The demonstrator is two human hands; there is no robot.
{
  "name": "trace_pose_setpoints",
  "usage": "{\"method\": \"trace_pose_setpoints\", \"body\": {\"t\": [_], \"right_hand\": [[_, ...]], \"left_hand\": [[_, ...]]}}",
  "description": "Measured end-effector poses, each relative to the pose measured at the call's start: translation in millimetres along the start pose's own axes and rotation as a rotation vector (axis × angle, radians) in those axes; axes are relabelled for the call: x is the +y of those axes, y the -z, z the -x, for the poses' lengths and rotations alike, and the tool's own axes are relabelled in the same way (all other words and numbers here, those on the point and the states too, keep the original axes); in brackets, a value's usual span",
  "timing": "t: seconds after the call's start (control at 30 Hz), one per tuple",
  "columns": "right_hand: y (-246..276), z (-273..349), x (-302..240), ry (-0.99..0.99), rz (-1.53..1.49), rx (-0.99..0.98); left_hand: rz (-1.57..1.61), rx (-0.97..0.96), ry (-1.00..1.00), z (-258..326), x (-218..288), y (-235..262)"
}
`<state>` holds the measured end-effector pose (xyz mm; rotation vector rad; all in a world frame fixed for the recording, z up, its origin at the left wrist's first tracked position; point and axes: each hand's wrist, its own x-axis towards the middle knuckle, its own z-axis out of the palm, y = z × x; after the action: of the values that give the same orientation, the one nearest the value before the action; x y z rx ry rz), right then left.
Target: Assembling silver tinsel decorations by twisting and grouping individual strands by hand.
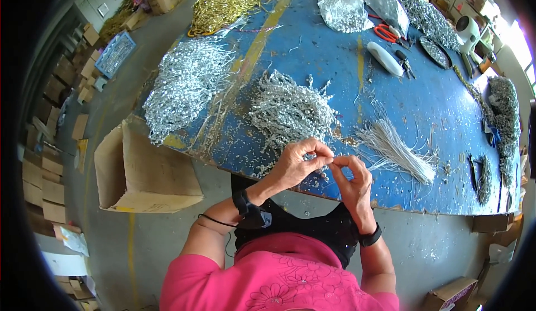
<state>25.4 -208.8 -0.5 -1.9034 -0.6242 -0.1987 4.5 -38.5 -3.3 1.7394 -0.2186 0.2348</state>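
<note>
Head: silv tinsel pile [290, 110] nr hands [297, 161], box [159, 174] L

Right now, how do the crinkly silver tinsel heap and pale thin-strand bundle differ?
The crinkly silver tinsel heap is broad and tangled; the pale thin-strand bundle is slimmer, its strands mostly aligned. The heap's strands look thick and flaky; the bundle's, thin and smooth. Both lie on the blue tabletop.
</note>
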Motion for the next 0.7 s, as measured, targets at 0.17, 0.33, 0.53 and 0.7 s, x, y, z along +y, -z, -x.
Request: {"method": "trace_pose_setpoints", "body": {"t": [0.17,0.33,0.53,0.7], "right_hand": [[6,9,0,-0.037,-0.05,-0.03],[13,16,-5,-0.334,-0.258,-0.167],[-11,10,-7,-0.282,-0.718,-0.1],[-12,7,3,-0.429,-0.725,-0.096]], "left_hand": [[0.026,-0.002,0.05,8,5,-5],[0.024,-0.002,0.099,17,9,-9],[0.175,0.035,0.098,9,13,-6],[0.345,0.065,0.113,8,1,-4]]}}
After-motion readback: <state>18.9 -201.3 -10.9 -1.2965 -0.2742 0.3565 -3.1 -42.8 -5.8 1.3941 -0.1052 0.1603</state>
